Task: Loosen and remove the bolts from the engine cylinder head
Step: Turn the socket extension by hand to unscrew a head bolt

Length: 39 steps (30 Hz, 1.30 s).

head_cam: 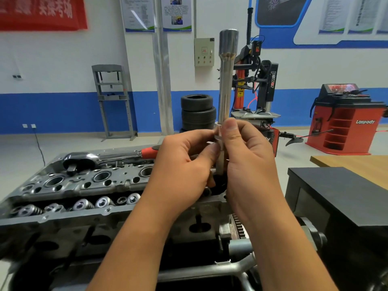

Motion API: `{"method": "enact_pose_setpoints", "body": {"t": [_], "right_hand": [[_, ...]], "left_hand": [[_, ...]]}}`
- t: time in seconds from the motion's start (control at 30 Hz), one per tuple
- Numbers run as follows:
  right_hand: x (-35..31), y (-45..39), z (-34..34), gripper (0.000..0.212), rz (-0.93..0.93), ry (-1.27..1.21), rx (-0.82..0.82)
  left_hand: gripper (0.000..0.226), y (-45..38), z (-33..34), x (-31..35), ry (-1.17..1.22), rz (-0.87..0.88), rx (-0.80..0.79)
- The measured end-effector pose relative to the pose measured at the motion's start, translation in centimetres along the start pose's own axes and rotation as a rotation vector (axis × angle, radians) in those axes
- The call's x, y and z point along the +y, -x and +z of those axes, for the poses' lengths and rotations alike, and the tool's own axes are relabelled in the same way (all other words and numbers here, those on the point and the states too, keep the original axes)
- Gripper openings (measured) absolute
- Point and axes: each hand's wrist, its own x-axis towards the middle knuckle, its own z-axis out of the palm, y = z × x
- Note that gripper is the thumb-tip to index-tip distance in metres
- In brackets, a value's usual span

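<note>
above the cylinder head (69, 185), both hands' fingers (231, 128) pinch an upright extension bar (226, 80).

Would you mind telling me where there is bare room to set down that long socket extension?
The flat black box right of the right hand is bare on top, as is the wooden tabletop behind it. The cylinder head is crowded: the ratchet lies along its far edge, valve springs fill the near side.
</note>
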Motion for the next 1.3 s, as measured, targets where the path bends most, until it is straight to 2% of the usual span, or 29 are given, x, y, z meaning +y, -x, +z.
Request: {"method": "enact_pose_setpoints", "body": {"t": [0.13, 0.2, 0.4, 0.5, 0.63, 0.8, 0.93, 1.1, 1.3], "right_hand": [[0.12, -0.09, 0.01, 0.028, -0.001, 0.002, 0.019], [0.04, 0.07, 0.01, 0.033, -0.010, 0.012, 0.013], [0.12, -0.06, 0.06, 0.035, -0.010, 0.031, 0.006], [0.33, -0.22, 0.04, 0.023, 0.006, 0.017, 0.013], [0.41, -0.16, 0.05, 0.033, -0.021, 0.025, -0.003], [0.11, 0.10, -0.07, 0.037, 0.004, 0.017, -0.033], [0.11, 0.06, 0.01, 0.040, -0.005, -0.018, -0.011], [0.24, -0.02, -0.22, 0.022, -0.033, -0.010, -0.026], [0.04, 0.02, -0.14, 0.031, 0.001, -0.051, -0.012]], "left_hand": [[0.012, -0.19, 0.03, -0.11, -0.079, 0.020, 0.048], [0.010, -0.17, 0.00, -0.14, -0.092, 0.023, 0.049], [0.021, 0.05, 0.08, 0.06, -0.040, -0.009, -0.004], [0.018, -0.10, 0.07, 0.00, -0.078, 0.008, 0.034], [0.018, 0.10, 0.19, -0.26, -0.104, 0.055, 0.093], [0.021, 0.22, 0.12, 0.14, -0.037, 0.051, 0.002], [0.018, 0.08, 0.12, 0.07, -0.066, 0.070, 0.034], [0.019, 0.22, 0.11, 0.14, -0.049, 0.095, 0.014], [0.021, 0.04, -0.02, -0.01, -0.034, 0.043, -0.033]]}}
